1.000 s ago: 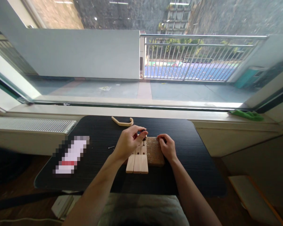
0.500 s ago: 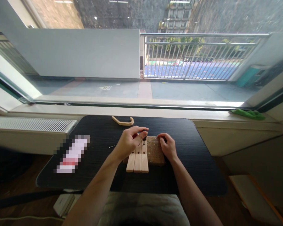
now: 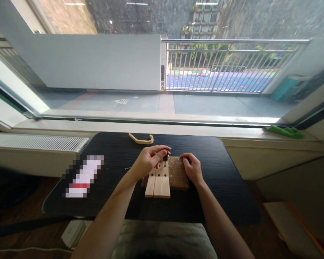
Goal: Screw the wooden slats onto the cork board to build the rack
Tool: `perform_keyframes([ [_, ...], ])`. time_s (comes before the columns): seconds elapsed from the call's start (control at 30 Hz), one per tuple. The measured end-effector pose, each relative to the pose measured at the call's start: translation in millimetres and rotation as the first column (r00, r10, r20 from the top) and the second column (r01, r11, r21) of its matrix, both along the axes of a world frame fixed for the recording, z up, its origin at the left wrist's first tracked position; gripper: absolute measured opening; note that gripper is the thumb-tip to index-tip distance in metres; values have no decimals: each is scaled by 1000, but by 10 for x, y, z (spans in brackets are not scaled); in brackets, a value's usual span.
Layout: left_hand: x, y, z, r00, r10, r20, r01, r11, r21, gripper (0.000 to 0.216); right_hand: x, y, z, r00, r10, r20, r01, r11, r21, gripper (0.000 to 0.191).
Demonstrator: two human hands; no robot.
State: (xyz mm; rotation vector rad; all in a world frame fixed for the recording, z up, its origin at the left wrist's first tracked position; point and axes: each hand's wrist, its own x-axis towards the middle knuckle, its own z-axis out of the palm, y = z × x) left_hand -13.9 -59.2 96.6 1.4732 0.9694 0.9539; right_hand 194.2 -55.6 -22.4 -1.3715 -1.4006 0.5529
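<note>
My left hand (image 3: 147,160) is closed, its thumb and fingers pinching the black handle of a small screwdriver (image 3: 165,155). The screwdriver stands about upright, its metal shaft pointing down at the rightmost of several pale wooden strips (image 3: 158,187). Drilled with dark holes, the strips lie side by side on a worn brown wooden board (image 3: 178,176) and stick out past its near edge. A bit of red shows beneath my left fingers; I cannot make out what it is. My right hand (image 3: 193,167) grips the board's right edge with curled fingers.
A hook-shaped pale wooden piece (image 3: 142,140) lies at the far edge of the black table (image 3: 218,201). Left of my left hand is a thin metal piece (image 3: 127,168). A blurred-out pinkish sheet (image 3: 86,176) is on the left. The windowsill (image 3: 194,131) borders the table's far side.
The left fingers have shifted slightly around the screwdriver's handle, and more of the handle shows. The right hand, board and strips have stayed in place.
</note>
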Motion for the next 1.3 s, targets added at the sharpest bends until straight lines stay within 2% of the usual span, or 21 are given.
perform_keyframes([
  [0.43,0,17,73,985,-161,60,167,981,-101,30,8,1,-20,1000,9,9,-9,1000,10,20],
  [0.67,48,31,97,988,-135,75,138,989,-47,24,4,-3,-11,1000,8,16,-8,1000,14,21],
  [0.87,83,14,50,998,-19,59,20,1000,-18,36,7,-2,-14,1000,13,17,-13,1000,9,20],
  [1.07,133,-4,27,996,93,-10,-93,996,15,39,11,16,-42,1000,6,10,-6,1000,0,20],
  [1.3,98,-3,15,990,127,-63,-124,991,49,50,13,14,-33,1000,12,3,-12,1000,-4,19],
])
